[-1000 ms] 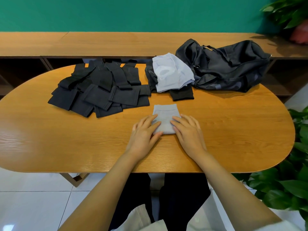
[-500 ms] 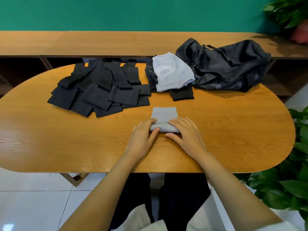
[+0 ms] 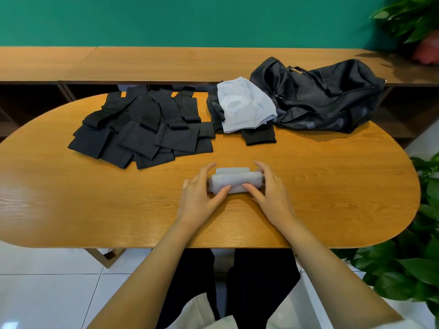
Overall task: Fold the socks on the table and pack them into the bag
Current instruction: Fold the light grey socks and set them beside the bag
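Observation:
A light grey sock (image 3: 236,180) lies at the middle of the oval wooden table (image 3: 95,205), rolled most of the way up with a short flat end showing behind the roll. My left hand (image 3: 202,193) grips its left end, thumb under the roll. My right hand (image 3: 268,191) grips its right end the same way. A pile of several dark socks (image 3: 142,129) lies at the back left. Light blue-grey socks (image 3: 244,105) lie over dark ones (image 3: 259,135) at the back middle. The black bag (image 3: 327,98) slumps at the back right.
A long wooden shelf unit (image 3: 166,62) runs behind the table against a green wall. Potted plants (image 3: 425,233) stand beside the table's right end, and another plant (image 3: 413,22) is at the top right. My dark-trousered legs (image 3: 249,281) are under the near edge.
Both hands have rolled the grey sock away from me: it was a flat folded piece under my fingers, and now it is a thick roll held at both ends.

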